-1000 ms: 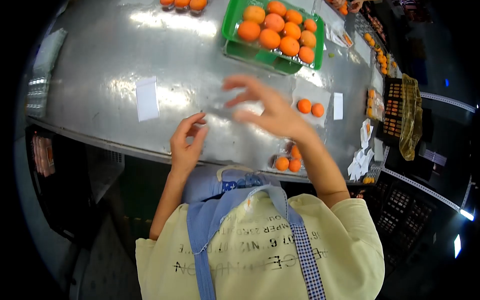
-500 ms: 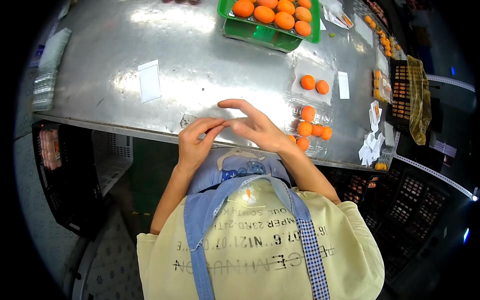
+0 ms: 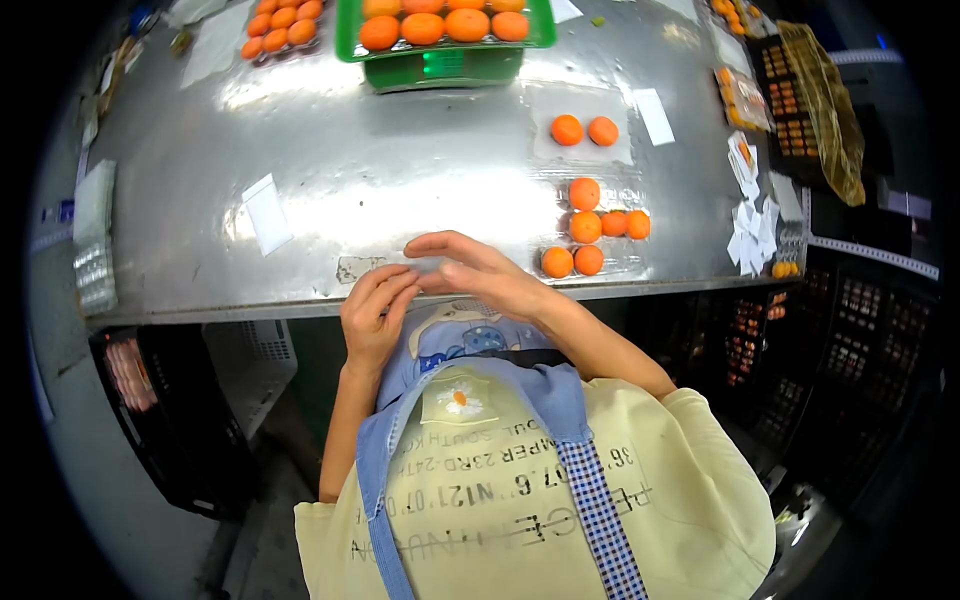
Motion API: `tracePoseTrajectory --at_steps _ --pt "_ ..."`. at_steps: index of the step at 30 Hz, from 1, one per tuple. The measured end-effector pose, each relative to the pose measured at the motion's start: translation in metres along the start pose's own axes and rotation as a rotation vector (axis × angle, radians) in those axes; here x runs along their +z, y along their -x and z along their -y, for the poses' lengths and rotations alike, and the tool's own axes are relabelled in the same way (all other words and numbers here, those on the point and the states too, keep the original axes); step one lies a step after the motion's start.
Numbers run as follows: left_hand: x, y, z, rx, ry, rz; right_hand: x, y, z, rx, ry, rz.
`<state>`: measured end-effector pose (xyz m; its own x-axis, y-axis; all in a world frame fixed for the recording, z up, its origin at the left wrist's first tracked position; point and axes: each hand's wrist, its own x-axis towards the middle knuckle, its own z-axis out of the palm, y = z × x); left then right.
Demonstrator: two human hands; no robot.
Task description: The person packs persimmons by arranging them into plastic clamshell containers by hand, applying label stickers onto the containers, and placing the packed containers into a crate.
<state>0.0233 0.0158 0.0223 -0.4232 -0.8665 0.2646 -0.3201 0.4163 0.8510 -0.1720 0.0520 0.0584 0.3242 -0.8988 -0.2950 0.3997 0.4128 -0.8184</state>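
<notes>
Shiny metal table point(image 3: 400, 150), dark crates point(image 3: 855, 340) near

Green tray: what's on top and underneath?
On the green tray: oranges, cut off by the frame's top edge. Beneath: a green base with a lit display; the tray covers the base's top.

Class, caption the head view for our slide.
Left hand and right hand close together at the near edge of a metal table, orange fruit to the right, green tray beyond.
</notes>
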Motion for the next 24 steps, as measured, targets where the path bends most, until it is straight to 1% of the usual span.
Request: tracePoseTrajectory --at_steps 2,5,8,11,14,15,18,20,22,24 --pt "0.001 0.000 -0.003 0.050 -0.025 0.051 -0.005 0.007 -0.004 -0.009 0.030 -0.009" --pt "0.007 -0.003 -0.007 0.094 -0.034 0.094 -0.010 0.020 -0.010 -0.013 -0.018 -0.043" --pt "0.017 0.000 -0.012 0.003 0.037 0.158 -0.021 0.031 -0.020 -0.052 -0.036 -0.077" --pt "0.027 0.002 -0.012 -0.042 0.102 0.222 -0.034 0.049 -0.020 0.003 0.164 -0.138" --pt "0.031 -0.003 -0.017 -0.099 0.106 0.285 -0.054 0.071 -0.027 0.094 0.340 -0.253" --pt "0.033 -0.005 -0.016 -0.098 0.113 0.280 -0.060 0.081 -0.029 0.022 0.458 -0.353" --pt "0.038 -0.007 -0.012 -0.110 0.126 0.265 -0.093 0.114 -0.042 0.003 0.589 -0.601" --pt "0.039 -0.007 -0.011 -0.132 0.121 0.259 -0.107 0.134 -0.040 0.000 0.675 -0.791" --pt "0.039 -0.009 -0.010 -0.159 0.106 0.270 -0.120 0.148 -0.032 -0.047 0.807 -0.952" --pt "0.040 -0.010 -0.010 -0.192 0.096 0.269 -0.141 0.166 -0.032 -0.013 0.750 -1.098"
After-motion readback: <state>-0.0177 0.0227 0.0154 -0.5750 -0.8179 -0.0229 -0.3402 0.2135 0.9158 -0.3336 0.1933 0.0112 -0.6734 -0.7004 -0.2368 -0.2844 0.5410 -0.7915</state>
